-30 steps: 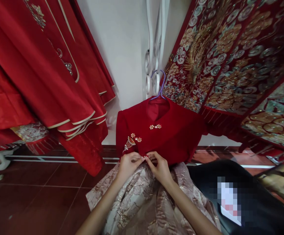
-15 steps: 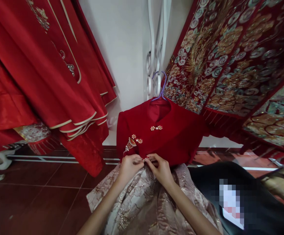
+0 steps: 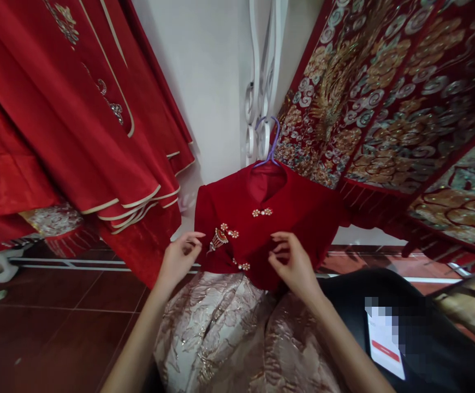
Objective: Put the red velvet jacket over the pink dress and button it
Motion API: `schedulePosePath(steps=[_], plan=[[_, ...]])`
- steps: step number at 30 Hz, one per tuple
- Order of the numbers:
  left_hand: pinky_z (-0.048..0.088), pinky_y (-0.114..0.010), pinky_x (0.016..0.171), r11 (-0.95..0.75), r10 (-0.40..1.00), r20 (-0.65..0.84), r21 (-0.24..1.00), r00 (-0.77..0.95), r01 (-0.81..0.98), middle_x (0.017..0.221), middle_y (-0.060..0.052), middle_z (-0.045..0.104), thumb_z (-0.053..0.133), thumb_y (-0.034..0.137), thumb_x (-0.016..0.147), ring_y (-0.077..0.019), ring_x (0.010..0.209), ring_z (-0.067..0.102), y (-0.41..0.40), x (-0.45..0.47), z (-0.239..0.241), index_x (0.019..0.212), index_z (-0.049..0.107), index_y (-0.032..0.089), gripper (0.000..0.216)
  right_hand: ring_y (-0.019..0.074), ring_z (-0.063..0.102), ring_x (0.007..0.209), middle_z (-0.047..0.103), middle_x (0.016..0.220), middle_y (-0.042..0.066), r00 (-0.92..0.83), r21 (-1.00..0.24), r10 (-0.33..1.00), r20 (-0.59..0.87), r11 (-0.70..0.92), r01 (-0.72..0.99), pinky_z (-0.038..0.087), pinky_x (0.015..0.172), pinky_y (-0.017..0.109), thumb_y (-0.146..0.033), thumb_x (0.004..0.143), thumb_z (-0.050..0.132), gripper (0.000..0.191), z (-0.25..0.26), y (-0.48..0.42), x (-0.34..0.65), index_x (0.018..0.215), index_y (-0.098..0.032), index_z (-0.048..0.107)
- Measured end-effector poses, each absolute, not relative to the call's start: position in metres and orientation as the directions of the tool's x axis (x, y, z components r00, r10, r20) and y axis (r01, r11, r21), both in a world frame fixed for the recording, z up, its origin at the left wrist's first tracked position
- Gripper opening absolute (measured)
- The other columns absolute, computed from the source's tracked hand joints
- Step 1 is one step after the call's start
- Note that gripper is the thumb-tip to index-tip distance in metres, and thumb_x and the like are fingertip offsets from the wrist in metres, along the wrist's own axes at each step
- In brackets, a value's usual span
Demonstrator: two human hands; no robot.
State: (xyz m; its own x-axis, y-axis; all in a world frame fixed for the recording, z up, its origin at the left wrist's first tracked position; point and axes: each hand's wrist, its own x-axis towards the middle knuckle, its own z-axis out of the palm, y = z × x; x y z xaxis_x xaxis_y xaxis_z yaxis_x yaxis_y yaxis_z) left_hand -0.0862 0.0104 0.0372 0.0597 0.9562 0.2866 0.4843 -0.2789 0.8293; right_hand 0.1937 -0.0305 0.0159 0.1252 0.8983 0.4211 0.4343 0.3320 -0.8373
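Observation:
A red jacket (image 3: pixel 303 213) hangs in front of me on a purple hanger (image 3: pixel 275 143). Gold flower-shaped fasteners join its front: a neck fastener (image 3: pixel 262 212), a chest fastener (image 3: pixel 230 232) and a hem fastener (image 3: pixel 242 266). A fan-shaped tassel ornament (image 3: pixel 219 239) hangs near the chest fastener. Below spreads a pale brocade skirt (image 3: pixel 213 311). Just left of the jacket, my left hand (image 3: pixel 181 257) is raised with curved, parted fingers and holds nothing. My right hand (image 3: pixel 294 261) hovers before the jacket's lower right front, fingers apart and bent, with nothing in them.
Red gold-edged garments (image 3: pixel 110 136) hang at left. A heavily embroidered garment (image 3: pixel 376 103) with fringe hangs at right. A white scrolled metal stand (image 3: pixel 254 60) rises behind the hanger. A phone (image 3: pixel 387 349) lies on a black surface (image 3: pixel 344 300). White shoes (image 3: pixel 2 270) sit far left.
Both hands have let go of the hem fastener and moved apart, the left one leftward and the right one rightward. The hem fastener now shows.

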Motion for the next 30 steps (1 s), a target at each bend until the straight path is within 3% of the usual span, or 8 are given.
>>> schedulePosePath(steps=[3, 6, 9, 12, 20, 30], plan=[[0.044, -0.02, 0.057, -0.282, 0.951, 0.31, 0.859, 0.004, 0.428, 0.079, 0.0, 0.062, 0.057, 0.031, 0.078, -0.0094, 0.061, 0.058, 0.009, -0.089, 0.049, 0.102, 0.061, 0.017, 0.027, 0.015, 0.061, 0.082, 0.057, 0.096, 0.005, 0.262, -0.85, 0.832, 0.489, 0.386, 0.359, 0.056, 0.073, 0.03, -0.016, 0.08, 0.052, 0.026, 0.04, -0.036, 0.206, 0.105, -0.021, 0.054], [0.045, -0.021, 0.06, -0.295, 0.954, 0.29, 0.849, 0.08, 0.439, 0.084, -0.001, 0.064, 0.058, 0.029, 0.079, -0.0101, 0.064, 0.059, 0.001, -0.067, 0.039, 0.097, 0.059, 0.017, 0.022, 0.0144, 0.061, 0.08, 0.058, 0.089, 0.004, 0.375, -0.864, 0.782, 0.499, 0.413, 0.288, 0.056, 0.071, 0.029, -0.017, 0.083, 0.048, 0.018, 0.043, -0.04, 0.203, 0.099, -0.021, 0.053], [0.047, -0.023, 0.066, -0.313, 0.939, 0.193, 0.823, 0.284, 0.475, 0.087, -0.003, 0.065, 0.059, 0.026, 0.079, -0.0118, 0.07, 0.061, -0.006, -0.04, 0.015, 0.089, 0.059, 0.017, 0.013, 0.0149, 0.064, 0.079, 0.063, 0.088, 0.004, 0.133, -0.879, 0.908, 0.398, 0.335, 0.34, 0.056, 0.069, 0.027, -0.015, 0.08, 0.049, 0.016, 0.029, -0.039, 0.193, 0.093, -0.02, 0.058], [0.047, -0.025, 0.065, -0.333, 0.932, 0.175, 0.76, 0.317, 0.558, 0.089, -0.003, 0.062, 0.061, 0.025, 0.078, -0.0122, 0.069, 0.059, -0.011, -0.026, -0.005, 0.094, 0.057, 0.017, 0.019, 0.0158, 0.066, 0.078, 0.067, 0.086, 0.004, -0.058, -0.872, 0.969, 0.242, 0.243, 0.425, 0.055, 0.068, 0.027, -0.015, 0.078, 0.05, 0.02, 0.011, -0.034, 0.183, 0.092, -0.02, 0.063], [0.041, -0.026, 0.07, -0.423, 0.903, 0.241, 0.642, 0.355, 0.639, 0.084, -0.002, 0.062, 0.064, 0.029, 0.079, -0.0158, 0.079, 0.056, -0.011, -0.026, 0.004, 0.082, 0.063, 0.019, 0.01, 0.0162, 0.068, 0.078, 0.068, 0.084, 0.005, -0.084, -0.925, 0.986, 0.141, 0.162, 0.344, 0.056, 0.069, 0.028, -0.023, 0.08, 0.053, 0.024, -0.017, -0.028, 0.17, 0.102, -0.017, 0.06], [0.04, -0.023, 0.06, -0.29, 0.949, 0.148, 0.759, 0.279, 0.583, 0.074, -0.001, 0.068, 0.07, 0.037, 0.074, -0.0122, 0.062, 0.056, -0.01, -0.024, -0.002, 0.077, 0.067, 0.017, 0.02, 0.0158, 0.066, 0.074, 0.068, 0.078, 0.005, -0.14, -0.995, 0.989, 0.046, 0.058, 0.081, 0.053, 0.075, 0.032, -0.038, 0.071, 0.068, 0.031, -0.045, -0.018, 0.166, 0.091, -0.015, 0.061]])
